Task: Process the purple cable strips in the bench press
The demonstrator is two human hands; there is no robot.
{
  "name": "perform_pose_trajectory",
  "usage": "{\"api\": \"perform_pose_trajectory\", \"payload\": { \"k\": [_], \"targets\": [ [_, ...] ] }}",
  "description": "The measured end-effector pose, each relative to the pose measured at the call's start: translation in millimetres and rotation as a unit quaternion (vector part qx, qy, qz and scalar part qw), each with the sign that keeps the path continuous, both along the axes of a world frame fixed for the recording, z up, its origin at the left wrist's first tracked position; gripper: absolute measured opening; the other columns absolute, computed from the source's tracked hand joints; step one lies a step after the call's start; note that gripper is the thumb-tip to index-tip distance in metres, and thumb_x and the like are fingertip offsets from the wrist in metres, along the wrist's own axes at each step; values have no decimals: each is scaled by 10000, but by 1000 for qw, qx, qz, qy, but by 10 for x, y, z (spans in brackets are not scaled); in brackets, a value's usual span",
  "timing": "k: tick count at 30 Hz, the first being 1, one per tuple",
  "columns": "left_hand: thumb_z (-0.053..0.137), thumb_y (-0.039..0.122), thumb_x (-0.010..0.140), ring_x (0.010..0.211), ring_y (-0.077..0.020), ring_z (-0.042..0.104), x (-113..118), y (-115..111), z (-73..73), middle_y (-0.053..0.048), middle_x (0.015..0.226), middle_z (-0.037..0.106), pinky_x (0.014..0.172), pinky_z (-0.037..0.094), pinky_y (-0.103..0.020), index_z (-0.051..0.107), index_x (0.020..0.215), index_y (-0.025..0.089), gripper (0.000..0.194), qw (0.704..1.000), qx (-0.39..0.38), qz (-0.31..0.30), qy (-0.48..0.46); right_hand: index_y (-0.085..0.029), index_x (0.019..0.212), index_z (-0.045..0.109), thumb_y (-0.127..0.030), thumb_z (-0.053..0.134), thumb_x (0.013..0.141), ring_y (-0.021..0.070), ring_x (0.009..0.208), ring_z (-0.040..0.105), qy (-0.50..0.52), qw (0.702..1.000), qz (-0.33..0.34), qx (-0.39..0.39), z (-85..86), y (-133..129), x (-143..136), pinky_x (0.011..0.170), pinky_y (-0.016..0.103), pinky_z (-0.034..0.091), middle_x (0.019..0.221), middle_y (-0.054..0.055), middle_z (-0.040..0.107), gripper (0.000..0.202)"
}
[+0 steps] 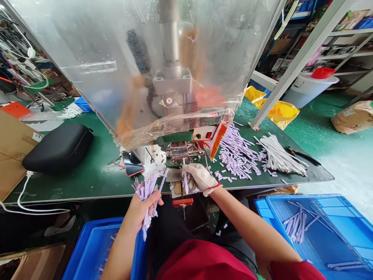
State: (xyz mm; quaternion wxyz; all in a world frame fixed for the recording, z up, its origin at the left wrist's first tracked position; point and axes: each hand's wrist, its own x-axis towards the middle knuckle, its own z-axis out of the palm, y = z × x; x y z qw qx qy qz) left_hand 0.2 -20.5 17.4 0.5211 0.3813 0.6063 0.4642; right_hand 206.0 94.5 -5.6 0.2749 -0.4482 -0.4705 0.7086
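Grip [140, 207], left, closed round lilac strips [146, 188]

In front of the machine [178, 151], the gloved right hand [199, 177] holds a lilac strip [185, 182]. Left of the machine and nearer, the bare left hand [143, 206] grips a lilac bundle [146, 187]. Right of the machine, lilac pieces [237, 153] and white strips [282, 156] lie on the counter [103, 142]; left of it, a phone [132, 163].

Strip bunch [146, 187] partly hidden by left fingers [152, 199], metal column [171, 42] blurred behind plastic [93, 91], cardboard box [11, 149] cropped
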Motion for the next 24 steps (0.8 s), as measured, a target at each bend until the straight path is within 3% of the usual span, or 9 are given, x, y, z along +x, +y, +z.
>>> {"api": "perform_pose_trajectory", "payload": {
  "k": [3, 7, 10, 14, 17, 19, 21, 22, 24],
  "targets": [
    [744, 421, 738, 355, -57, 388, 27, 29, 18, -20, 566, 657, 383, 300, -207, 612, 683, 147, 310, 1000, 4, -23, 5, -186, 686, 552, -546, 567, 847, 111, 335, 486, -43, 999, -14, 27, 87, -20, 36, 314, 208, 357, 481, -3, 571, 395],
    [740, 401, 756, 371, -62, 397, 75, 93, 53, -13, 561, 652, 406, 323, -211, 627, 712, 147, 282, 999, 10, -42, 28, -194, 752, 592, -594, 600, 840, 118, 503, 554, -149, 971, -79, 171, 338, -153, 139, 451, 214, 411, 610, -1, 622, 410],
    [728, 398, 777, 393, -77, 427, 135, 157, 98, -19, 582, 661, 427, 350, -222, 657, 735, 150, 262, 994, 4, -92, 59, -207, 836, 665, -523, 649, 831, 136, 668, 601, -153, 954, -63, 252, 499, -352, 135, 592, 222, 448, 737, 1, 671, 316],
    [706, 419, 797, 374, -104, 432, 212, 166, 204, 7, 457, 570, 409, 332, -238, 692, 709, 158, 275, 982, -6, -150, 116, -193, 755, 595, -489, 602, 858, 105, 513, 526, -60, 981, -60, 177, 540, -571, 32, 495, 215, 412, 622, -5, 623, 313],
    [731, 444, 771, 367, -124, 425, 154, 95, 261, 28, 374, 486, 418, 347, -255, 706, 676, 174, 287, 976, -4, -178, 123, -198, 759, 551, -536, 573, 851, 90, 409, 449, 16, 987, -107, 118, 536, -492, 229, 402, 208, 367, 565, -15, 581, 351],
    [750, 445, 753, 366, -124, 410, 41, 60, 239, 41, 351, 452, 443, 364, -260, 692, 656, 186, 283, 979, 0, -174, 105, -196, 805, 557, -553, 532, 862, 100, 451, 479, -13, 962, -226, 151, 538, -325, 614, 428, 210, 389, 624, 4, 601, 362],
    [716, 476, 784, 369, -110, 371, -82, 73, 160, 53, 352, 412, 453, 351, -252, 626, 598, 198, 347, 987, 12, -144, 67, -189, 877, 582, -514, 469, 900, 131, 561, 554, -145, 914, -322, 200, 508, -137, 1115, 519, 231, 439, 740, 45, 647, 345],
    [693, 497, 801, 380, -104, 354, -126, 102, 107, 56, 366, 397, 452, 333, -244, 575, 566, 202, 395, 990, 23, -128, 49, -186, 906, 600, -460, 484, 900, 153, 626, 593, -257, 891, -307, 216, 471, -55, 1356, 574, 244, 454, 776, 58, 662, 298],
    [689, 519, 799, 408, -95, 339, -146, 195, -5, 60, 405, 379, 448, 297, -229, 486, 524, 203, 466, 994, 38, -97, 43, -177, 946, 630, -349, 526, 868, 210, 734, 638, -488, 820, -202, 219, 352, 59, 1721, 652, 282, 452, 814, 91, 680, 216]
  ]
}}
